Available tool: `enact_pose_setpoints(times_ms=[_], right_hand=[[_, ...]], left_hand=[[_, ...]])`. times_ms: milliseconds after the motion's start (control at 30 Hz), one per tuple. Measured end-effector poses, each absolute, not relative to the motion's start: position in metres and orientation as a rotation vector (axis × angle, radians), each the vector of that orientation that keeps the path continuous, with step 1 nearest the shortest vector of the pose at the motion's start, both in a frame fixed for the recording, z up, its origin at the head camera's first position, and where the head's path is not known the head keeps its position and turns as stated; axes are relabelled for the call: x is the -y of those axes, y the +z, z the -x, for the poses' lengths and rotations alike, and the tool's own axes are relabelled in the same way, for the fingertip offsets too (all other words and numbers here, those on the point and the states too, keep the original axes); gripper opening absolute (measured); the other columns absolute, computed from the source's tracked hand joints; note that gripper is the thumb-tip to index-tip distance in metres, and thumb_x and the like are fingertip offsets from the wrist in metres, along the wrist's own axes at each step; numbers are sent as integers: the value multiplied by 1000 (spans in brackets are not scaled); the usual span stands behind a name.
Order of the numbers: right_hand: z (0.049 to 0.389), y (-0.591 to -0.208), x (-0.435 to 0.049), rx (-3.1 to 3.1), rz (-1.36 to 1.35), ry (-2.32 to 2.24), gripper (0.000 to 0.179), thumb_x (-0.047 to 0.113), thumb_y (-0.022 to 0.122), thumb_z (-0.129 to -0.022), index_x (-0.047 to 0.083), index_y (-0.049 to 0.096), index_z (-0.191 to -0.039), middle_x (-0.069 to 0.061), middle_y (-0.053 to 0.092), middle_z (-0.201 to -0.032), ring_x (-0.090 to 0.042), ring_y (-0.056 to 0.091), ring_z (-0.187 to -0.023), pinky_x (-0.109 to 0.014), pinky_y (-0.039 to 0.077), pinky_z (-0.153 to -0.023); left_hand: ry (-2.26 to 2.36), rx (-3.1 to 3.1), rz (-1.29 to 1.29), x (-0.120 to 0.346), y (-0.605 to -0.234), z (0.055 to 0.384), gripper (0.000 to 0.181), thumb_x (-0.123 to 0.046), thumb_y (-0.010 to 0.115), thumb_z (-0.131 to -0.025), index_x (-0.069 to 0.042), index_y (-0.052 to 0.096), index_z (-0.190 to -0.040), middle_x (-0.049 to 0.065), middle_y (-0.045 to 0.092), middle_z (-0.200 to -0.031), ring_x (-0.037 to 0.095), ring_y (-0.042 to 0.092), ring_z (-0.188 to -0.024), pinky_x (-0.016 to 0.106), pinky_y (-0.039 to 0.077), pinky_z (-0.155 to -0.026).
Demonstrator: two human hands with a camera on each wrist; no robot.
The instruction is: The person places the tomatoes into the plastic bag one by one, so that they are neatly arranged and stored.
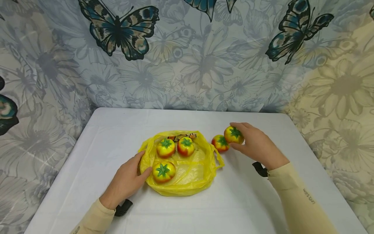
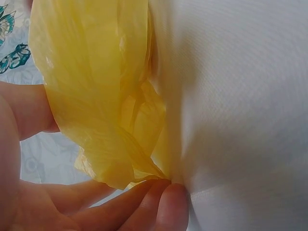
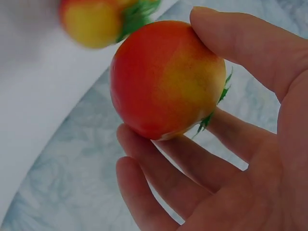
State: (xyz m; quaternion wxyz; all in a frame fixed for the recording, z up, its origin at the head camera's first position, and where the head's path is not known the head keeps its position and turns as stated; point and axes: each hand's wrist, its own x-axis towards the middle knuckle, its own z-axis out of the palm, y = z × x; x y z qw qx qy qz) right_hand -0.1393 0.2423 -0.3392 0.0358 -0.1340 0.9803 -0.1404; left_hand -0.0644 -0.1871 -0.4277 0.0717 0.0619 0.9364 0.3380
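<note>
A yellow plastic bag (image 1: 190, 172) lies spread open on the table, with three red-and-yellow tomatoes (image 1: 164, 171) inside it, each with a green leafy top. My left hand (image 1: 125, 178) grips the bag's left rim, the thumb inside and the fingers outside; the left wrist view shows the thin yellow film (image 2: 91, 91) between them. To the right of the bag, my right hand (image 1: 258, 146) holds a tomato (image 3: 166, 79) between thumb and fingers, raised above the table. Another tomato (image 1: 220, 143) sits on the table just left of the held one, beside the bag.
A white cloth covers the table (image 1: 187, 214). Behind it hangs a grey flowered backdrop (image 1: 204, 84) with large butterflies. The bag's handle loop (image 1: 219, 159) sticks out on its right side.
</note>
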Motion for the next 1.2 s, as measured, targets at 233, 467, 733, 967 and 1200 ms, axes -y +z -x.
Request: enact_pose_setpoints(times_ms=[233,467,733,967,1200], right_hand=[[132,-333,-213,-2993,530,-443,77,31,86,-95,13,50,-160,-17,59,-154,-37,68,-128,-60,59,-106],[128,-330,-185,-2965,670,-442,73,30,86,-94,13,54,-158,-10,63,-150,-29,69,-122,-52,62,-105],[121,-329,-151,-2925,808,-419,73,35,87,-93,18,56,-157,-3,64,-148,-25,69,-125,-50,61,-107],[112,-338,-128,-2849,935,-377,72,32,89,-92,19,58,-155,-6,63,-150,-27,70,-129,-46,60,-109],[104,-345,-115,-2802,996,-320,71,31,90,-90,17,61,-153,-5,65,-147,-22,70,-125,-40,62,-106]], left_hand=[[1029,-2818,-180,188,-429,65,76,-36,66,-107,-1,35,-167,25,49,-165,44,50,-152,63,44,-123],[1038,-2830,-187,188,-430,64,75,-35,66,-107,-1,36,-167,24,50,-164,44,51,-151,63,44,-123],[1045,-2823,-187,189,-429,64,74,-34,66,-107,-1,36,-166,25,51,-164,45,51,-151,63,44,-123],[1041,-2821,-196,189,-430,65,75,-35,66,-107,0,35,-167,25,50,-164,45,51,-151,63,44,-123],[1041,-2821,-201,189,-431,66,75,-34,66,-107,1,35,-166,25,51,-163,44,52,-150,63,45,-122]])
